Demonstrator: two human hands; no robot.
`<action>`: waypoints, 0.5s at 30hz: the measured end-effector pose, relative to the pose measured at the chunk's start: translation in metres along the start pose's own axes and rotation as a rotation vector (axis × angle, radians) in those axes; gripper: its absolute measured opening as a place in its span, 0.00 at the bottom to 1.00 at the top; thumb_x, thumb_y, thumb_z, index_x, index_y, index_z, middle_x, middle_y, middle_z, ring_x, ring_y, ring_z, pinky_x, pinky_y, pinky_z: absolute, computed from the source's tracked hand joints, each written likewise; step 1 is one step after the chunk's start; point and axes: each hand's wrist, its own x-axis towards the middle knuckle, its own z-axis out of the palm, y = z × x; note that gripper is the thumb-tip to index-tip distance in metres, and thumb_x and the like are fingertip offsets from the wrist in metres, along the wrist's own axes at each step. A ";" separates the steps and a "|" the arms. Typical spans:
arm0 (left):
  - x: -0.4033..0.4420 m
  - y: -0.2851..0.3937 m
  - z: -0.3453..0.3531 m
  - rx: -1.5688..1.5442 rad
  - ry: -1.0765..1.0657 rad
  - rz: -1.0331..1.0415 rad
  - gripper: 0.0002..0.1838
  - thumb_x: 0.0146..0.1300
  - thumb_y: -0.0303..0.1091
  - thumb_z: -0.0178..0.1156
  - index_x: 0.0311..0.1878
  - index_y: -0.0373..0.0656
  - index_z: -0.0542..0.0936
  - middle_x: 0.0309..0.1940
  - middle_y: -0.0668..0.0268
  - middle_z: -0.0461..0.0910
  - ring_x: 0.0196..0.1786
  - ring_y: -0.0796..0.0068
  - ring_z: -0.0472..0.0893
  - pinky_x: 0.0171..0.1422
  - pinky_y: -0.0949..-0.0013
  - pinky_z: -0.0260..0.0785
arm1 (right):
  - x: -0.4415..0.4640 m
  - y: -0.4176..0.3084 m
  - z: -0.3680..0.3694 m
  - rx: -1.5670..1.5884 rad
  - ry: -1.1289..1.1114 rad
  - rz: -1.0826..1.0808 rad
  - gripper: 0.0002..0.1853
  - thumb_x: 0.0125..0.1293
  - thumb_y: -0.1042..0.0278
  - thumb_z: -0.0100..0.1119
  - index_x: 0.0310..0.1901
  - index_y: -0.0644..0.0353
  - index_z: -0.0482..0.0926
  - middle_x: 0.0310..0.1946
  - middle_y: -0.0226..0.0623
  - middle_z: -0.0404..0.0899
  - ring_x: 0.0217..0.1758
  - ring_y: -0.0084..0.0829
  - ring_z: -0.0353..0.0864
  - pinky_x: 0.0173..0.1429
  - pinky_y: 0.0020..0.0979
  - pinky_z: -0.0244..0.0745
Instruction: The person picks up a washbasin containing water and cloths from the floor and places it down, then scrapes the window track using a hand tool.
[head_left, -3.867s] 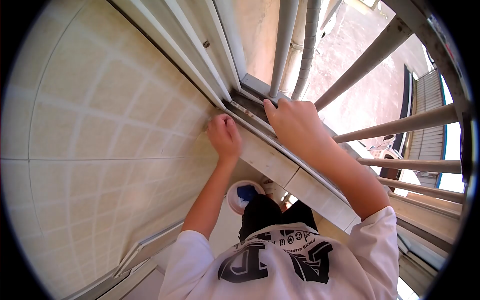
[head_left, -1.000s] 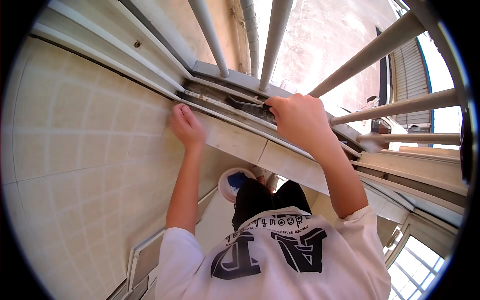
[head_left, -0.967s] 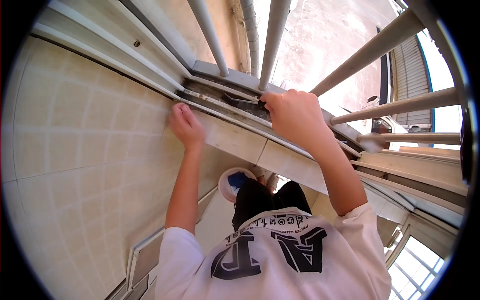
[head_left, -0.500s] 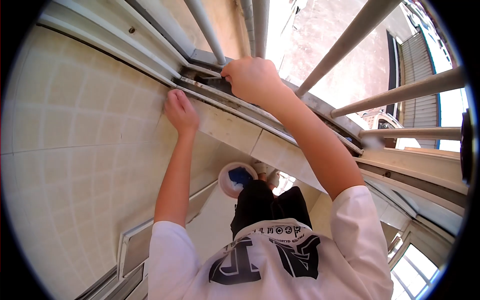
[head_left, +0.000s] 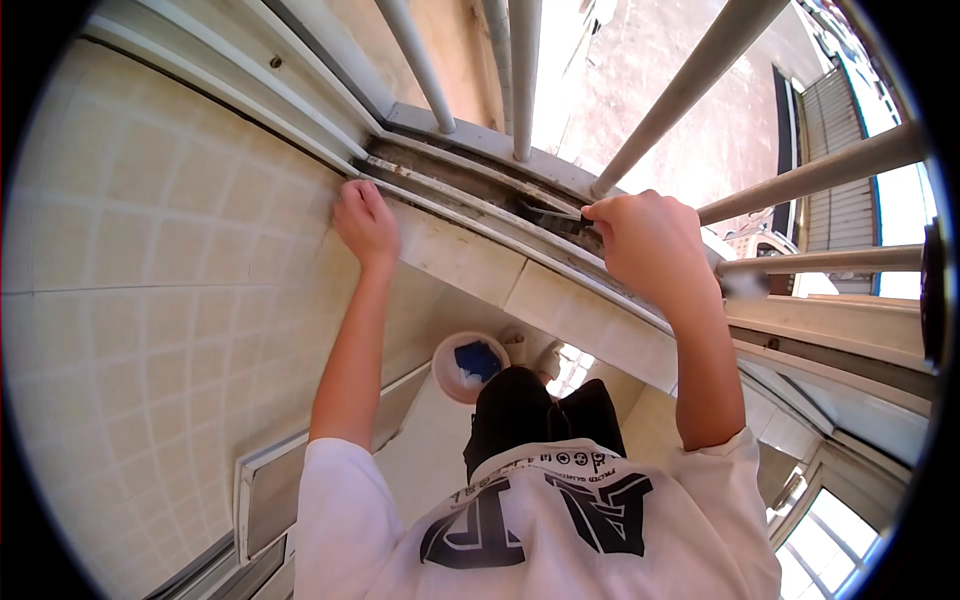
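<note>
My right hand [head_left: 655,245] is closed on a thin, light-coloured tool [head_left: 552,211], whose exact kind I cannot make out. The tool points left along the dirty window track [head_left: 470,190], its far end low in the groove. Dark grime shows in the groove around it. At the left end of the tiled sill [head_left: 455,250], my left hand [head_left: 366,222] rests in a curled fist against the corner by the wall. Its palm side is hidden, so anything inside it cannot be seen.
Metal bars [head_left: 525,80] stand just beyond the track, with ground outside. A pink basin [head_left: 440,370] holding blue and white cloth sits on the floor below, by my feet. Tiled wall [head_left: 150,220] is on the left; a window frame [head_left: 830,325] is on the right.
My right hand has moved right along the track with the thin tool, baring more of the groove. My left hand has stayed at the sill's corner.
</note>
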 end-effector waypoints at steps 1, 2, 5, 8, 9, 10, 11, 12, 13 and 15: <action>0.000 0.000 -0.001 0.002 0.003 -0.005 0.15 0.79 0.46 0.49 0.44 0.46 0.79 0.40 0.56 0.84 0.46 0.45 0.79 0.51 0.44 0.66 | -0.006 0.000 -0.003 -0.010 -0.004 0.021 0.11 0.68 0.70 0.61 0.45 0.50 0.93 0.28 0.42 0.87 0.34 0.45 0.87 0.40 0.43 0.80; 0.000 0.001 -0.001 0.002 0.003 -0.009 0.15 0.79 0.46 0.50 0.44 0.46 0.79 0.40 0.56 0.84 0.46 0.45 0.79 0.51 0.44 0.66 | -0.011 0.001 -0.005 -0.019 -0.009 0.046 0.11 0.68 0.70 0.61 0.45 0.50 0.93 0.27 0.41 0.87 0.34 0.45 0.86 0.40 0.44 0.80; -0.002 0.004 -0.001 0.005 -0.002 -0.012 0.15 0.79 0.45 0.50 0.44 0.46 0.79 0.40 0.56 0.84 0.46 0.45 0.79 0.51 0.44 0.66 | -0.021 0.009 -0.006 0.023 0.036 0.048 0.11 0.68 0.70 0.62 0.45 0.50 0.93 0.26 0.41 0.86 0.33 0.45 0.86 0.39 0.44 0.79; 0.000 0.005 -0.002 0.016 0.002 -0.002 0.14 0.79 0.45 0.50 0.44 0.45 0.78 0.39 0.56 0.83 0.46 0.45 0.79 0.51 0.44 0.66 | -0.022 0.004 -0.011 0.059 0.040 0.067 0.10 0.68 0.69 0.63 0.46 0.49 0.93 0.26 0.42 0.86 0.33 0.45 0.86 0.39 0.44 0.79; -0.001 0.005 -0.002 0.018 0.000 0.002 0.14 0.79 0.45 0.50 0.44 0.45 0.78 0.39 0.56 0.83 0.46 0.44 0.79 0.51 0.43 0.66 | -0.020 0.002 -0.009 0.074 0.061 0.038 0.11 0.68 0.69 0.63 0.46 0.49 0.93 0.26 0.42 0.86 0.33 0.45 0.86 0.39 0.44 0.79; -0.001 0.004 -0.001 0.019 0.004 0.004 0.14 0.79 0.45 0.50 0.43 0.45 0.78 0.39 0.56 0.83 0.46 0.44 0.79 0.51 0.43 0.66 | -0.014 -0.002 -0.005 0.087 0.084 0.011 0.11 0.68 0.69 0.64 0.46 0.48 0.93 0.26 0.42 0.86 0.32 0.45 0.86 0.39 0.43 0.80; -0.001 0.003 0.000 0.019 0.007 0.006 0.14 0.78 0.44 0.50 0.43 0.45 0.78 0.39 0.56 0.83 0.46 0.44 0.78 0.51 0.43 0.66 | -0.006 -0.006 -0.001 0.100 0.107 -0.015 0.11 0.68 0.69 0.64 0.47 0.48 0.93 0.27 0.42 0.86 0.32 0.45 0.86 0.39 0.43 0.80; -0.001 0.003 0.001 0.019 0.008 0.008 0.14 0.78 0.44 0.50 0.43 0.45 0.78 0.39 0.56 0.83 0.45 0.44 0.78 0.51 0.43 0.65 | 0.005 -0.012 0.003 0.114 0.115 -0.037 0.11 0.67 0.69 0.63 0.46 0.48 0.93 0.28 0.42 0.87 0.33 0.44 0.87 0.39 0.42 0.80; -0.001 0.003 0.000 0.007 -0.003 0.007 0.14 0.78 0.44 0.50 0.43 0.45 0.78 0.39 0.56 0.83 0.46 0.44 0.78 0.51 0.43 0.65 | 0.020 -0.021 0.009 0.128 0.123 -0.056 0.12 0.65 0.70 0.63 0.45 0.48 0.92 0.29 0.41 0.88 0.34 0.43 0.88 0.38 0.42 0.81; 0.000 0.003 -0.002 -0.014 -0.016 0.003 0.14 0.78 0.44 0.50 0.43 0.45 0.78 0.39 0.55 0.83 0.46 0.44 0.78 0.51 0.43 0.65 | 0.047 -0.034 0.026 0.124 0.125 -0.097 0.12 0.65 0.70 0.63 0.46 0.47 0.92 0.30 0.41 0.88 0.34 0.43 0.88 0.38 0.41 0.81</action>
